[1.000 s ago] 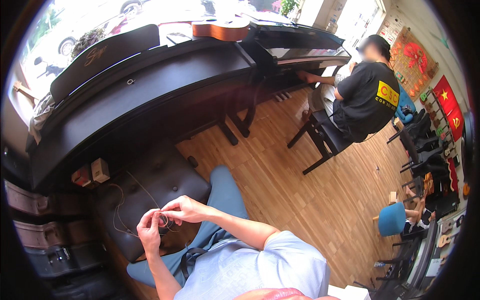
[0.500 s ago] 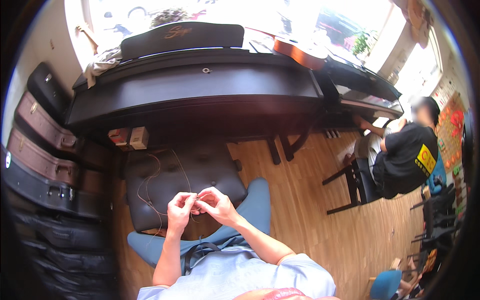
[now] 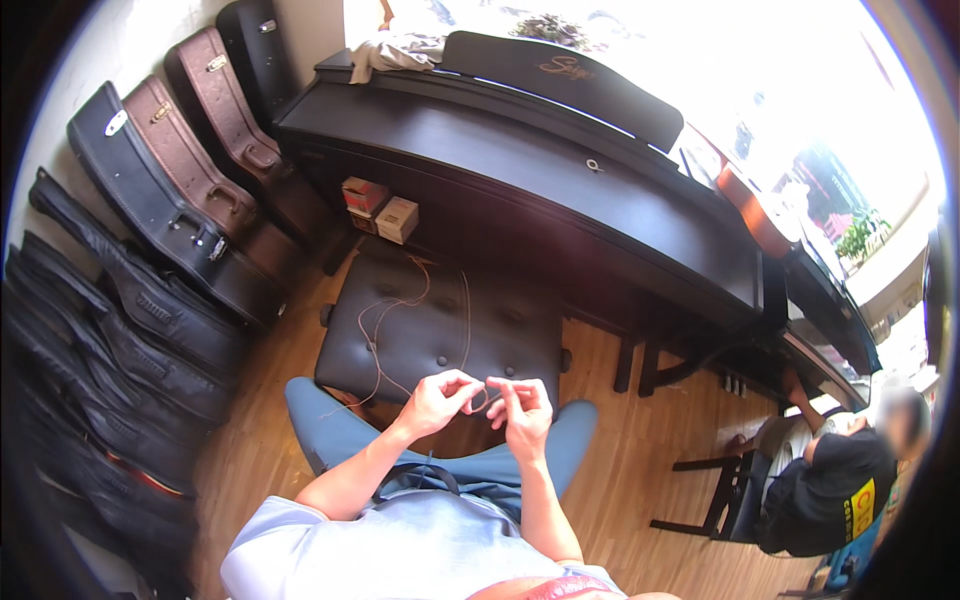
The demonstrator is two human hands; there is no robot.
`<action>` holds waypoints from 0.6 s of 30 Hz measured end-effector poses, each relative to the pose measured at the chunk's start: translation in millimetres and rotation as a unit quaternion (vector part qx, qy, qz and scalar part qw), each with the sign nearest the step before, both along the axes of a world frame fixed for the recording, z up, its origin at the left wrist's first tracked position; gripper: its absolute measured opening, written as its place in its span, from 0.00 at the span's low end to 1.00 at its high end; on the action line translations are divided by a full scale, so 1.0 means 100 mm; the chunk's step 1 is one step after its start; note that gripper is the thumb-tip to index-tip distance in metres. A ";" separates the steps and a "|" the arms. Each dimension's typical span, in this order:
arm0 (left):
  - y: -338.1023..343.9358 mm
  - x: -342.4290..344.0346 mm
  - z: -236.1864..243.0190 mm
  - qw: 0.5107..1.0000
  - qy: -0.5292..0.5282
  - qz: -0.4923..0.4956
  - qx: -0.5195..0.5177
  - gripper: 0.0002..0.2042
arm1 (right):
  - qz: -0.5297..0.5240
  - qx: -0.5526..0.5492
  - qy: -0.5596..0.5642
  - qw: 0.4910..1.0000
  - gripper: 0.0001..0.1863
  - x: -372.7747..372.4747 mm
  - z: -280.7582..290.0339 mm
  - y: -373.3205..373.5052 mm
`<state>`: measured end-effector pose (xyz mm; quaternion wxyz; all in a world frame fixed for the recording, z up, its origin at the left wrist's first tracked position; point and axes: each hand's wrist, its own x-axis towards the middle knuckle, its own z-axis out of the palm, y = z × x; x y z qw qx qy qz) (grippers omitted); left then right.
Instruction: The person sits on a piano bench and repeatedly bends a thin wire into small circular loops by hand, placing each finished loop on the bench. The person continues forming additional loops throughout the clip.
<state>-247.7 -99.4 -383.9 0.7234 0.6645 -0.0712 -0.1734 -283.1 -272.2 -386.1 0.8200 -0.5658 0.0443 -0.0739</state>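
A thin brown cord (image 3: pixel 372 345) trails in loose curves over the black tufted bench (image 3: pixel 520 300) in front of my knees. One strand runs along the bench's middle up to my hands. My left hand (image 3: pixel 440 402) pinches the cord between thumb and forefinger. Close beside it, my right hand (image 3: pixel 526 412) holds the cord between its thumb and forefinger, the other fingers loosely bent. A small loop of cord shows between the two hands. The exact spot where the fingertips grip is too small to make out.
A black piano (image 3: pixel 520 165) stands beyond the bench, with small boxes (image 3: pixel 397 219) beneath it. Instrument cases (image 3: pixel 160 235) line the left side. A guitar (image 3: pixel 752 212) lies at the right end. Farther right, a person in a black shirt (image 3: pixel 832 500) sits on a black bench.
The view has swung, so the piano and bench sit farther right and the cases show more fully. My hands, close together before, are slightly farther apart with a cord loop between them.
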 end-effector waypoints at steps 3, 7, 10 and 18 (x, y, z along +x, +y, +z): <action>0.06 0.03 -0.02 1.000 0.013 0.005 -0.003 0.09 | -0.003 0.083 0.014 0.996 0.06 -0.01 0.08 -0.06; 0.08 -0.01 0.07 0.998 -0.065 -0.006 -0.013 0.09 | 0.006 0.013 0.059 0.998 0.07 -0.01 0.14 -0.12; 0.11 0.01 0.24 0.984 -0.173 -0.045 0.009 0.09 | 0.109 -0.055 0.136 0.983 0.07 0.01 0.22 -0.20; 0.13 0.09 0.31 0.996 0.000 -0.088 -0.015 0.09 | 0.193 -0.071 0.172 0.963 0.09 0.02 0.36 -0.23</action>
